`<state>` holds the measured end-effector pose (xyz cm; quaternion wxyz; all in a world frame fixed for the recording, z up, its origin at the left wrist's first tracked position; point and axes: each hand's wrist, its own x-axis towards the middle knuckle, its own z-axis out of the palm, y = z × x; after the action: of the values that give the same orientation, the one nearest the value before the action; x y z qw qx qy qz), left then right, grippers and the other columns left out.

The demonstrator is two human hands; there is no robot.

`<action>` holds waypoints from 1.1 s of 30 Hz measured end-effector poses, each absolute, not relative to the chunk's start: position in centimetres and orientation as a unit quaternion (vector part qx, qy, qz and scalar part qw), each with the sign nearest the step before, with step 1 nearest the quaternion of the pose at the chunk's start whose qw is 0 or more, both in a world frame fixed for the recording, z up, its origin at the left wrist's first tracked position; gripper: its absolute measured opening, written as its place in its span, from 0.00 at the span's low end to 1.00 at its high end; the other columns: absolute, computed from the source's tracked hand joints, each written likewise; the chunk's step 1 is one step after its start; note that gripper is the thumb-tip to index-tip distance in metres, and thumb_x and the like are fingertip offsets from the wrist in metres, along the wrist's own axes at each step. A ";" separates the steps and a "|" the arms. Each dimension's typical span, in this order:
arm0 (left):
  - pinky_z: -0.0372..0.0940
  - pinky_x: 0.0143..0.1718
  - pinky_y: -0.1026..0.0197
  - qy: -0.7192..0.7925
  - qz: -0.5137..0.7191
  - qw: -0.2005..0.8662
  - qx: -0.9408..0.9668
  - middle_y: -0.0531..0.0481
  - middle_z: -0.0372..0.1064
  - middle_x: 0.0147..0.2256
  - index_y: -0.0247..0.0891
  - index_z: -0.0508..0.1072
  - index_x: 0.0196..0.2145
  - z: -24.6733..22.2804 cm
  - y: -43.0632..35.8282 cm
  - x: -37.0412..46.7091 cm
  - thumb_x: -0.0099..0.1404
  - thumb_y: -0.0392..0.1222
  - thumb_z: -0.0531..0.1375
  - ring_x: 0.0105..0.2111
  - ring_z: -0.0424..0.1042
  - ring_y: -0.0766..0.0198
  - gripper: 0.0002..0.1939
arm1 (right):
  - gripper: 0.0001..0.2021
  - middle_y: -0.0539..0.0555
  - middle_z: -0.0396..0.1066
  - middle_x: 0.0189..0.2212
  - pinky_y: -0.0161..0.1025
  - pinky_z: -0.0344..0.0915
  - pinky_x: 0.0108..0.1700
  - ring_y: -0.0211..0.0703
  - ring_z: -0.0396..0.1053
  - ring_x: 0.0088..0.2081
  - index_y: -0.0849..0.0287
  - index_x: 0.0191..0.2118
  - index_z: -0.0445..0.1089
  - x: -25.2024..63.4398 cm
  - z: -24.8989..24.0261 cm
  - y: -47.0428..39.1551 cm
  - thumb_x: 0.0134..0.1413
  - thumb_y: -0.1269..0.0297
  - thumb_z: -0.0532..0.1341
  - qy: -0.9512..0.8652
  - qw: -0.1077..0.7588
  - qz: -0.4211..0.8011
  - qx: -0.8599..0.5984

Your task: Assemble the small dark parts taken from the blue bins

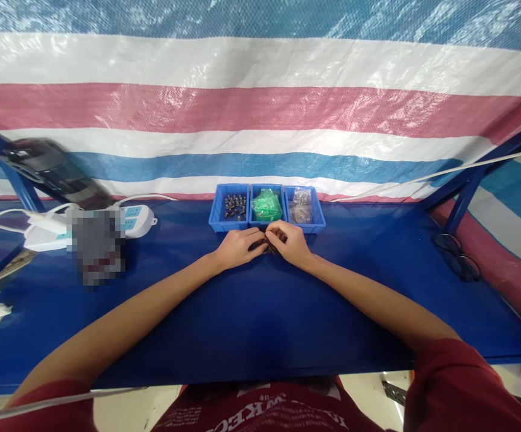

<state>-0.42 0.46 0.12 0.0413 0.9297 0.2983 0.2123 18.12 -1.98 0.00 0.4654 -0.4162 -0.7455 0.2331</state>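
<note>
1. Two forearms reach out from my near edge across the blue table, meeting at the middle so both hands can work one spot.
2. My left hand and right hand are curled fingertip to fingertip around some small dark parts; what each pinches, I cannot tell.
3. Just beyond sit three blue bins: the left bin with dark pieces, the middle bin with green bags, the right bin with clear bags, all within easy reach.
4. Far left lies a white power strip.
</note>
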 end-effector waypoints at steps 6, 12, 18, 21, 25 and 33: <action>0.59 0.29 0.66 0.299 0.210 0.037 0.930 0.50 0.69 0.31 0.37 0.70 0.36 0.1 0.5 -0.4 0.68 0.45 0.50 0.29 0.69 0.67 0.12 | 0.07 0.51 0.68 0.26 0.33 0.62 0.30 0.37 0.65 0.26 0.59 0.33 0.67 18.2 0.1 -2.0 0.57 0.64 0.55 -0.747 0.467 0.234 -0.411; 0.60 0.30 0.66 0.294 0.216 0.039 0.930 0.50 0.69 0.32 0.37 0.71 0.36 -0.1 0.6 -0.4 0.67 0.44 0.50 0.30 0.69 0.67 0.12 | 0.07 0.51 0.68 0.25 0.34 0.62 0.30 0.37 0.65 0.25 0.59 0.33 0.67 18.2 0.0 -1.9 0.57 0.63 0.55 -0.749 0.453 0.241 -0.419; 0.59 0.28 0.67 0.290 0.220 0.029 0.931 0.50 0.69 0.31 0.36 0.71 0.36 -0.2 0.6 -0.4 0.67 0.44 0.50 0.29 0.68 0.67 0.12 | 0.07 0.50 0.68 0.25 0.33 0.62 0.30 0.36 0.65 0.25 0.59 0.33 0.67 18.3 -0.2 -1.8 0.58 0.63 0.54 -0.753 0.453 0.241 -0.412; 0.59 0.28 0.67 0.290 0.216 0.031 0.932 0.49 0.70 0.32 0.36 0.71 0.36 -0.2 0.7 -0.4 0.67 0.44 0.50 0.30 0.69 0.67 0.12 | 0.08 0.49 0.67 0.23 0.33 0.61 0.29 0.36 0.64 0.24 0.59 0.33 0.67 18.2 -0.4 -1.7 0.58 0.63 0.54 -0.755 0.449 0.239 -0.414; 0.60 0.30 0.67 0.290 0.214 0.039 0.932 0.48 0.70 0.34 0.36 0.71 0.37 -0.2 0.7 -0.3 0.68 0.44 0.50 0.31 0.69 0.67 0.13 | 0.07 0.49 0.67 0.23 0.33 0.61 0.29 0.35 0.63 0.23 0.59 0.32 0.67 18.3 -0.5 -1.5 0.57 0.63 0.54 -0.756 0.443 0.244 -0.415; 0.60 0.29 0.67 0.286 0.218 0.038 0.932 0.49 0.69 0.32 0.36 0.71 0.36 0.0 0.6 -0.3 0.67 0.43 0.51 0.29 0.69 0.68 0.12 | 0.07 0.49 0.67 0.23 0.33 0.61 0.29 0.35 0.64 0.23 0.59 0.33 0.67 18.2 -0.5 -1.6 0.58 0.63 0.54 -0.754 0.440 0.254 -0.417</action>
<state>-0.28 0.62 0.02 0.0381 0.9322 0.2862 0.2183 18.25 -1.62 -0.51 0.4400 -0.4173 -0.7536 0.2536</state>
